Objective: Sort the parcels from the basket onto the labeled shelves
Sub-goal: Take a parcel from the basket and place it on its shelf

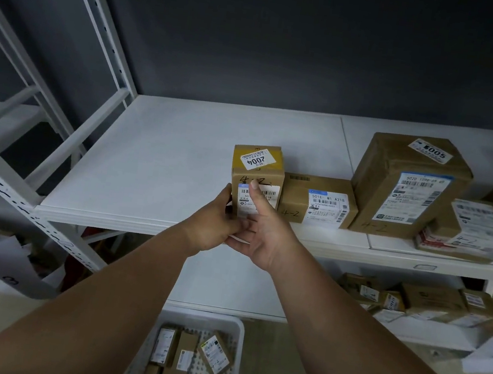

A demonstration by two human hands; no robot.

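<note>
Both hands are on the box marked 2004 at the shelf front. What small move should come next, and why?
Probably let go and draw both hands back toward the basket. The 2004 box already stands upright on the shelf, beside a low box also marked 4-2. The left hand holds its left side, the right hand has its thumb on the front label, and more parcels wait in the basket.

Both my forearms are bare right up to the bottom edge of the view, with no sleeve, watch, band or glove on either. My left hand (211, 223) and right hand (259, 230) carry no rings. My right thumbnail is short and unpainted. A small dark mole marks my right forearm.
</note>
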